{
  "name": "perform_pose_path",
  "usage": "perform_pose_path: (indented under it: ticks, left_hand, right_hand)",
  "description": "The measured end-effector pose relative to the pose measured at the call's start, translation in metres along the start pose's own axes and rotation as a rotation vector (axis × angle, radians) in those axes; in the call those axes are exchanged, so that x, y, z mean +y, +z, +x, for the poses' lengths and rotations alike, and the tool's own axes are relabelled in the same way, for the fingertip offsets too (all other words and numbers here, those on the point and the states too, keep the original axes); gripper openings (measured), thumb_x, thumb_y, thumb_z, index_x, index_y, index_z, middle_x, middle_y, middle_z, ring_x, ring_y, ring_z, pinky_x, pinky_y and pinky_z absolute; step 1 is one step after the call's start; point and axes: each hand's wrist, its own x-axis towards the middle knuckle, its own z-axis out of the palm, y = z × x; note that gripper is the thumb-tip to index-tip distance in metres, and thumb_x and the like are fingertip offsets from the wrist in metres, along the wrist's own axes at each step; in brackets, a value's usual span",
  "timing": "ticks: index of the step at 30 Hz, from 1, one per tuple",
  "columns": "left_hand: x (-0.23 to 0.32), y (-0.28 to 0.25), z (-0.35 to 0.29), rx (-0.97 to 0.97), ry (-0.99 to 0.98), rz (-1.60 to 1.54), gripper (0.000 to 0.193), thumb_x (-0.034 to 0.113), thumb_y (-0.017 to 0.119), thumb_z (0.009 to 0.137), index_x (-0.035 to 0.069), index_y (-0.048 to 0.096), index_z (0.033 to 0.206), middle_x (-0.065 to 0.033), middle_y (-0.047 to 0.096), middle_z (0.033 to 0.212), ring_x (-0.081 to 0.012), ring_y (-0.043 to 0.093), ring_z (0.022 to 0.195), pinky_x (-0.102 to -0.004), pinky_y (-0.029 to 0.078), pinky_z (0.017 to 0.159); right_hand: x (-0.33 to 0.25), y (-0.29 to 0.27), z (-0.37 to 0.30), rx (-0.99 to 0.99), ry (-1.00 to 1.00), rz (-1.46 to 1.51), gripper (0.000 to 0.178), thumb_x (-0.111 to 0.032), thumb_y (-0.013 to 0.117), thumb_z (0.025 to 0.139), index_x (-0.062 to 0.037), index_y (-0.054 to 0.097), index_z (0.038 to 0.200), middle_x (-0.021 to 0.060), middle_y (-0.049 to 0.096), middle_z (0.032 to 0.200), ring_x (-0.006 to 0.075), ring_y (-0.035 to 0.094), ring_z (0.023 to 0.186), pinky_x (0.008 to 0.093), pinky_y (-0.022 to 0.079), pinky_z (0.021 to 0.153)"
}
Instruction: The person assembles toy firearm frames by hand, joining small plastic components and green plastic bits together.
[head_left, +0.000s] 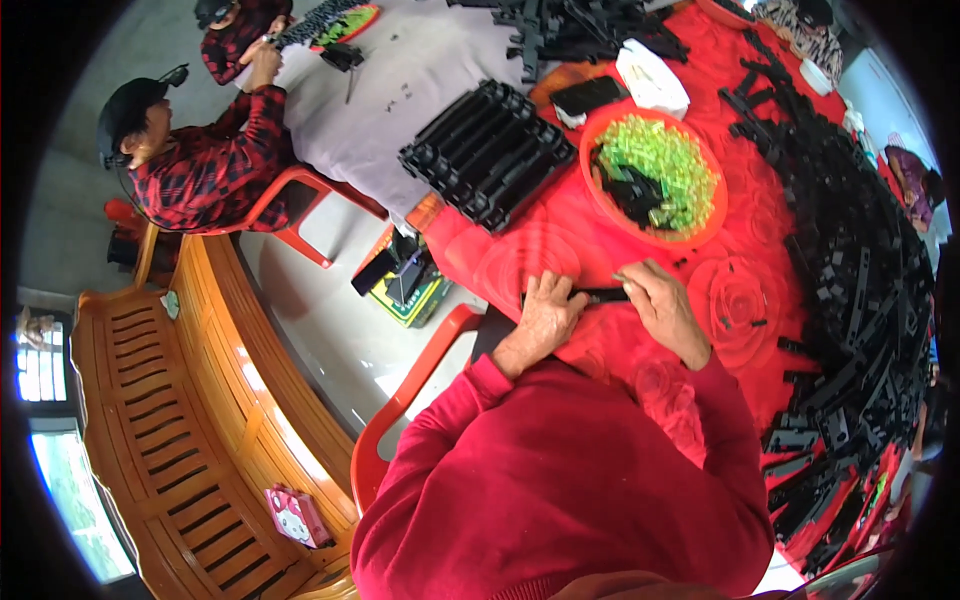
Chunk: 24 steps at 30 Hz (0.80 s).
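Observation:
Both hands work close together over the red tablecloth (pixel 520 250) at the table's near edge. A short, narrow black plastic part (pixel 604 295) lies between them. My left hand (pixel 548 315) has its fingers closed over the left end of this part. With thumb and forefinger together, my right hand (pixel 662 308) grips the other end; its fingertips hide anything smaller there. Just beyond the hands stands an orange-red bowl (pixel 712 212) with many small yellow-green pieces (pixel 665 160) and some black pieces (pixel 635 192) in it.
A stack of long black parts (pixel 490 150) sits beyond my left hand. Loose black parts (pixel 850 270) heap along the right side. A black phone-like slab (pixel 588 95) and white packet (pixel 652 78) lie behind the bowl. A person in plaid (pixel 205 175) sits at left, near a wooden bench (pixel 160 400).

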Motion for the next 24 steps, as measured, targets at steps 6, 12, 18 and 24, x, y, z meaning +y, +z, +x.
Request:
perform_pose_path:
  ticks: [6, 12, 18, 24]
  left_hand:
    - [-0.001, 0.001, 0.003, 0.078, -0.011, 0.002, 0.014, 0.011, 0.065, 0.069, 0.012, 0.063, 0.082, -0.0053, 0.056, 0.094, -0.0268, 0.048, 0.086, -0.0402, 0.037, 0.071]
    - [0.001, 0.004, -0.002, 0.087, -0.027, -0.005, 0.019, 0.011, 0.068, 0.066, 0.011, 0.064, 0.085, -0.0044, 0.057, 0.096, -0.0255, 0.049, 0.087, -0.0385, 0.036, 0.071]
    - [0.003, 0.005, -0.003, 0.088, -0.056, -0.031, 0.021, 0.009, 0.070, 0.065, 0.010, 0.065, 0.085, -0.0040, 0.057, 0.094, -0.0247, 0.049, 0.086, -0.0380, 0.036, 0.072]
    - [0.003, 0.006, -0.003, 0.100, -0.069, -0.047, 0.018, 0.008, 0.069, 0.066, 0.009, 0.063, 0.083, -0.0040, 0.057, 0.093, -0.0244, 0.049, 0.086, -0.0372, 0.036, 0.072]
  right_hand:
    - [0.008, -0.011, 0.006, -0.014, -0.116, -0.502, 0.007, -0.010, 0.059, 0.082, -0.0070, 0.054, 0.086, 0.0102, 0.049, 0.078, 0.0305, 0.052, 0.074, 0.0421, 0.040, 0.064]
    - [0.012, -0.012, 0.006, -0.093, -0.204, -0.656, 0.015, -0.011, 0.062, 0.080, -0.0035, 0.056, 0.091, 0.0096, 0.050, 0.082, 0.0276, 0.050, 0.080, 0.0395, 0.040, 0.073]
    - [0.015, 0.001, 0.004, -0.178, -0.329, -0.758, 0.007, -0.016, 0.060, 0.081, -0.0093, 0.059, 0.083, 0.0044, 0.048, 0.080, 0.0192, 0.049, 0.081, 0.0337, 0.038, 0.073]
    - [0.010, 0.016, 0.006, -0.181, -0.298, -0.786, 0.009, -0.019, 0.058, 0.082, -0.0105, 0.061, 0.082, 0.0042, 0.047, 0.081, 0.0185, 0.048, 0.082, 0.0345, 0.037, 0.073]
